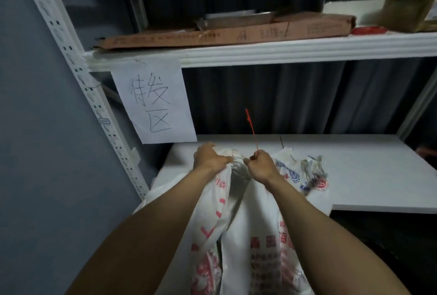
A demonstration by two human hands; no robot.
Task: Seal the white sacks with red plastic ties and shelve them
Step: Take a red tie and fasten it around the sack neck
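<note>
A white sack (250,235) with red print stands in front of me, its gathered neck level with the lower shelf (354,176). My left hand (209,157) grips the bunched neck from the left. My right hand (260,164) pinches a thin red plastic tie (251,127) at the neck; the tie's free end sticks up and back. A second white sack (305,174) with blue and red print lies on the shelf just right of my right hand, its neck bunched.
A white metal rack post (78,77) rises at the left, with a handwritten paper sign (153,101) hanging from the upper shelf (260,51). Flat cardboard boxes (224,32) and a red object (369,30) lie on that upper shelf. Dark curtain behind.
</note>
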